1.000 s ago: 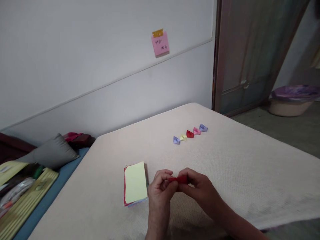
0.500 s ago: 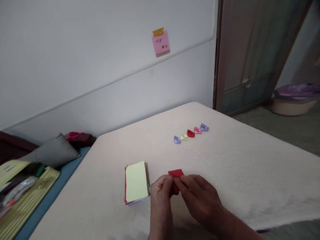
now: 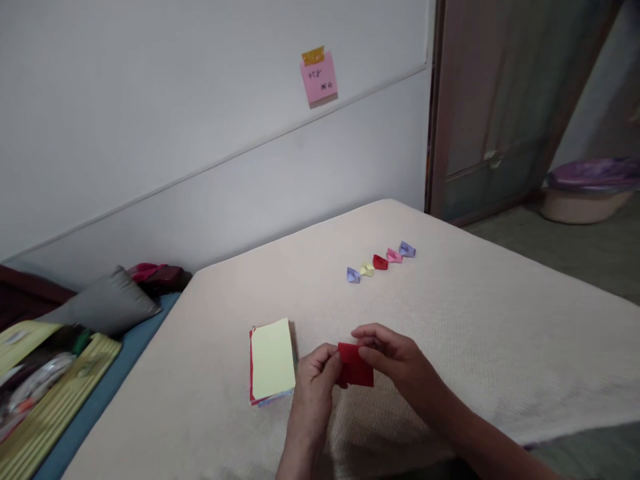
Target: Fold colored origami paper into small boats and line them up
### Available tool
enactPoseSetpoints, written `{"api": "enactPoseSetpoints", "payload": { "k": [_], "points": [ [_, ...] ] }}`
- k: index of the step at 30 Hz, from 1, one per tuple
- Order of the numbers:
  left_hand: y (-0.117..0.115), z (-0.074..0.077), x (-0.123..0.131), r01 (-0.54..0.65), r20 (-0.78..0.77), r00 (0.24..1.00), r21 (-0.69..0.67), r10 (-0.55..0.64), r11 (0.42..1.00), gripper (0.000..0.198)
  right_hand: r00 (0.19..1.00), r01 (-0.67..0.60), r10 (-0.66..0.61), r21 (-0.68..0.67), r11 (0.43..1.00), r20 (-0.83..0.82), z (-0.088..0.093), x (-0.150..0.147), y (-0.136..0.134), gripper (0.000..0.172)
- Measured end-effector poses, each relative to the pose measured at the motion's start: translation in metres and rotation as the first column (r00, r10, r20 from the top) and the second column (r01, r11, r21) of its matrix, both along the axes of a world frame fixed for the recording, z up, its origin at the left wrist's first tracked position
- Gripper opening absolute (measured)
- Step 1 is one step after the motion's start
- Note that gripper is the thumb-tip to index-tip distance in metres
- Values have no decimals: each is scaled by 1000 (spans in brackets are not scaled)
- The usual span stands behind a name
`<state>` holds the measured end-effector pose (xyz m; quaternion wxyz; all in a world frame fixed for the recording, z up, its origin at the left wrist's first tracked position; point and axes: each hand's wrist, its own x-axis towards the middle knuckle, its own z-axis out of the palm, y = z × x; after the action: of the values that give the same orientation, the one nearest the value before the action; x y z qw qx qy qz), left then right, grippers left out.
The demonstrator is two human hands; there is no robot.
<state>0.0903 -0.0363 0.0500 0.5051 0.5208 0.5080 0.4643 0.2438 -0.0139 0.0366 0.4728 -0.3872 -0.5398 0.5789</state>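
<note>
White wall with taped pink note; wooden door at right; purple-covered basin on grey floor.

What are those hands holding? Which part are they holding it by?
They are holding a piece of red folded paper. The left hand pinches its left edge, and the right hand holds it along the top edge.

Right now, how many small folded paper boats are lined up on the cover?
5, in one slanting row, left to right: purple boat, yellow boat, red boat, pink boat, another purple boat. None seems hidden.
</note>
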Motion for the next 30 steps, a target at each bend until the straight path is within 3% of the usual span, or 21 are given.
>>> {"api": "enactPoseSetpoints", "payload": {
  "k": [8,16,21,26,30],
  "points": [
    [3,-8,6,-46,144,988,-25,49,999,14,997,-43,42,-16,999,-68,1,0,1,5],
    [0,-5,5,-10,3,1000,-1,10,1000,21,1000,-1,1,-21,1000,15,-2,-4,3,7],
    [3,-7,6,-5,84,996,-77,12,997,14,993,76,-77,21,997,84,-4,-6,-2,13],
    [6,-12,6,-59,93,993,-80,67,995,9,995,69,-70,23,997,68,-3,-4,-2,14],
    [4,-13,4,-44,46,998,-71,48,997,7,1000,-20,21,-31,999,19,1,-2,0,8]
  ]
}}
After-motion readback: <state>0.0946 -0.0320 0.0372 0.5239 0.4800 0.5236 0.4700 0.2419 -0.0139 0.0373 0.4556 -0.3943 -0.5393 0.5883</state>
